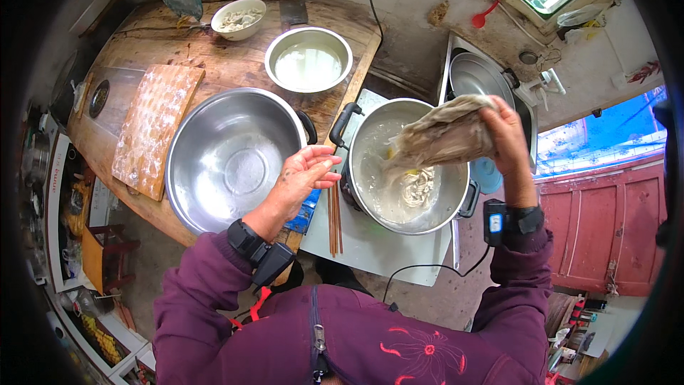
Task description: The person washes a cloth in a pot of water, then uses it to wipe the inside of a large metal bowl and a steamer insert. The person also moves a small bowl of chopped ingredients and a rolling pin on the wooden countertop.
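Observation:
My right hand grips a wet greyish cloth and holds it over the right side of a steel pot with black handles. Cloudy liquid lies in the pot, along with a pale wrinkled patch; I cannot tell whether it is a solid or a reflection. With fingers extended and nothing held, my left hand hovers between the pot and a large steel basin. The basin's inside is bare, shiny metal. Brown chopsticks lie beside the pot on a pale board.
On the wooden table are a floury board, a bowl of dumplings and a basin of cloudy liquid. Behind the pot, a lidded pan stands near the wall. A black cable hangs by my right wrist.

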Demonstrator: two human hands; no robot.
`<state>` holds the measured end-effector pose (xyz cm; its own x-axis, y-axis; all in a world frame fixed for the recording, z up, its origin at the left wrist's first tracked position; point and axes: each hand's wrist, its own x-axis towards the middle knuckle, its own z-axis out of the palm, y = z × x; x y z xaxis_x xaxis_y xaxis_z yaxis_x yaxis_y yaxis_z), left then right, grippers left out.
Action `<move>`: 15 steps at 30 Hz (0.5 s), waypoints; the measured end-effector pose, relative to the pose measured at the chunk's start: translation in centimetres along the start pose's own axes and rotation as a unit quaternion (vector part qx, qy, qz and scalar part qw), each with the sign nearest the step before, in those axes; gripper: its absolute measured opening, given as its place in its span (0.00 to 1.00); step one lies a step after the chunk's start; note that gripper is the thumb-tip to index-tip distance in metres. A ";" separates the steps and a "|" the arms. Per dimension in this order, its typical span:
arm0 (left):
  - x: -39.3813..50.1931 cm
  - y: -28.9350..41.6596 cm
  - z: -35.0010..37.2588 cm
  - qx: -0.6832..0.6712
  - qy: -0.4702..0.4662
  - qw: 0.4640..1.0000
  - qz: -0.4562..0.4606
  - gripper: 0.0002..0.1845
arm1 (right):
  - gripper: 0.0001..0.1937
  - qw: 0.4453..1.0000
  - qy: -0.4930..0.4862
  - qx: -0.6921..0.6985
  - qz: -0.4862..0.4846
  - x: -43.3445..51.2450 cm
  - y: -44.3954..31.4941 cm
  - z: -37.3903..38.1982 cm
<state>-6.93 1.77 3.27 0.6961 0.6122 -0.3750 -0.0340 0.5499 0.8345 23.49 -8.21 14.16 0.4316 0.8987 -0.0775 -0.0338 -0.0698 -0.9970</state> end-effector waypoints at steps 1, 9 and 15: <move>0.1 0.1 0.2 0.000 -0.005 1.000 0.000 0.17 | 0.08 0.999 0.018 -0.004 -0.035 -0.1 -1.3 0.1; -0.2 -0.3 -0.1 0.006 0.008 1.000 -0.014 0.17 | 0.09 0.999 0.026 -0.024 -0.041 2.3 8.1 -1.3; -1.0 -1.0 -1.2 -0.001 0.036 0.999 -0.019 0.17 | 0.15 0.882 0.026 -0.466 0.068 4.3 22.3 2.5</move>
<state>-8.48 1.26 2.34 0.6439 0.6299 -0.4343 -0.0093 0.5740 0.8188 22.32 -4.84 -8.36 0.5225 0.8353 -0.1714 0.6567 -0.5224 -0.5439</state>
